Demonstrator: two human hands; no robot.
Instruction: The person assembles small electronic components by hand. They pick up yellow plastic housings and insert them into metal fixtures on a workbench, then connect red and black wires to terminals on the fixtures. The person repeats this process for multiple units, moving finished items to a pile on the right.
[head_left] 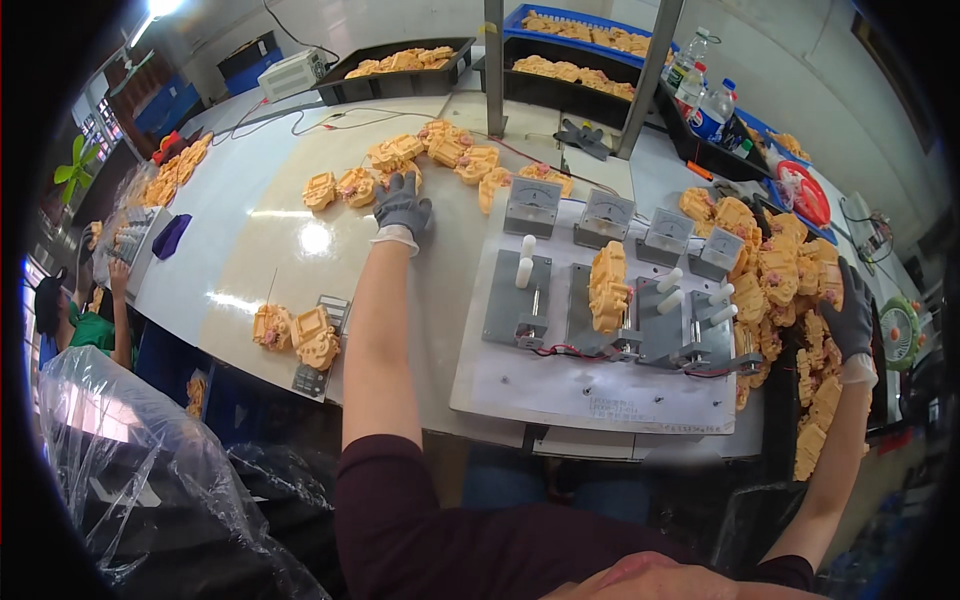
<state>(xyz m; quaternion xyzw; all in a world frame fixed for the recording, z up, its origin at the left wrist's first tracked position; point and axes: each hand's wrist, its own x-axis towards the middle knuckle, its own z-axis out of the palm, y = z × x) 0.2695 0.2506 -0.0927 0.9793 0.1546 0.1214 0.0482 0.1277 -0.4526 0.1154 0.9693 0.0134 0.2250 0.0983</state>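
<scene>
My left hand (402,212), in a grey glove, reaches to the far middle of the table. Its fingers are spread, and the tips touch an orange plastic housing (412,177) at the near edge of a loose row. My right hand (850,318), also gloved, is at the far right beside a heap of similar housings (780,265). Its thumb and fingers close around one orange housing (828,274) at the heap's edge. Between my arms stands a test fixture (600,385) with several meters and grey clamps; one orange housing (608,288) sits upright in it.
Two orange housings (313,337) lie by a dark keypad-like device at the near left. Black trays (395,88) of housings stand at the back, beside metal posts (494,70). Bottles (712,108) stand back right. A co-worker (90,330) sits far left, near clear plastic sheeting (150,450).
</scene>
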